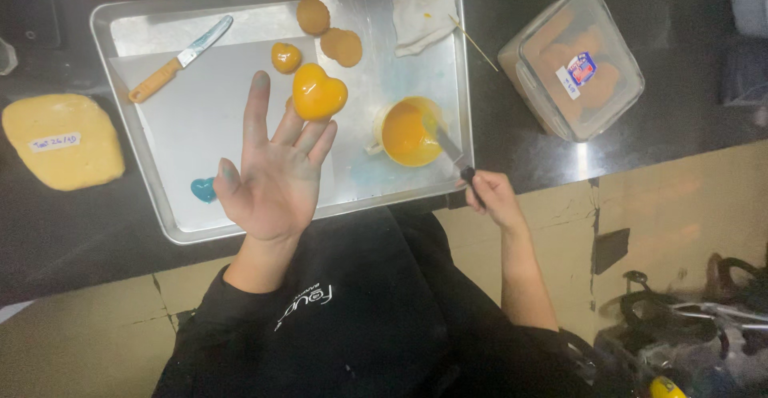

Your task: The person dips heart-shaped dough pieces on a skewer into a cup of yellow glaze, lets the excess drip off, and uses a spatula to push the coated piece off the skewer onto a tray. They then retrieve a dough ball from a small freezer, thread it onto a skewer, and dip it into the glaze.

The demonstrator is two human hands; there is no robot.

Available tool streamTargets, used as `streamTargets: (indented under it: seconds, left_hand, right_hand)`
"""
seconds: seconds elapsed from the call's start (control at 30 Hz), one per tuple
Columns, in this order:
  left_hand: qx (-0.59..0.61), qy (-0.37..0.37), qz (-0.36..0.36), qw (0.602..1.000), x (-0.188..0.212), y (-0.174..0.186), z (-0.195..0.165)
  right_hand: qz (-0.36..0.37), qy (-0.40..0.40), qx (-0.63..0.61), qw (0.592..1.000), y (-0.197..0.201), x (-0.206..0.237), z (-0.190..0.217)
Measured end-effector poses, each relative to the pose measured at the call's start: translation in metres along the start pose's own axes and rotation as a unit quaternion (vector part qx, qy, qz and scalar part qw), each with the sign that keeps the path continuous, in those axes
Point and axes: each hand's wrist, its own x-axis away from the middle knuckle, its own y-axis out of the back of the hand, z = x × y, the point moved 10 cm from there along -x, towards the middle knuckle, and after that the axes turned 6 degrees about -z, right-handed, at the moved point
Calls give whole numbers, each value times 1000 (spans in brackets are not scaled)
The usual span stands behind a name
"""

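Overhead, orange heart (318,94) on left fingers (308,134) (tray rim (128,118) well apart)

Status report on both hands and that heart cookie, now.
Left hand open, yellow heart cookie balanced on fingertips above tray. Right hand grips spatula, blade in cup of yellow icing. Nothing in the way.
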Motion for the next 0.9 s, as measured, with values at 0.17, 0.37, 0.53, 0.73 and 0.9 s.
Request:
streamTargets:
  seconds: [0.17, 0.37, 0.53, 0.73, 0.9]
  left_hand:
    - [0, 29, 19, 999, 1, -7, 13]
    - [0, 31, 35, 999, 3, -13, 15]
    - [0, 30, 46, 998, 2, -16, 14]
    - [5, 34, 56, 998, 0, -16, 16]
    - [40, 75, 99, 991, -3, -24, 26]
  right_hand:
    - [-41, -19, -19, 999, -12, 18, -46]
    - [-82, -57, -6, 995, 4, 36, -68]
    - [-104, -89, 5, 991, 23, 57, -82]
    - [-207, 6, -140, 968, 70, 89, -28]
    - [-359, 166, 121, 910, 99, 112, 95]
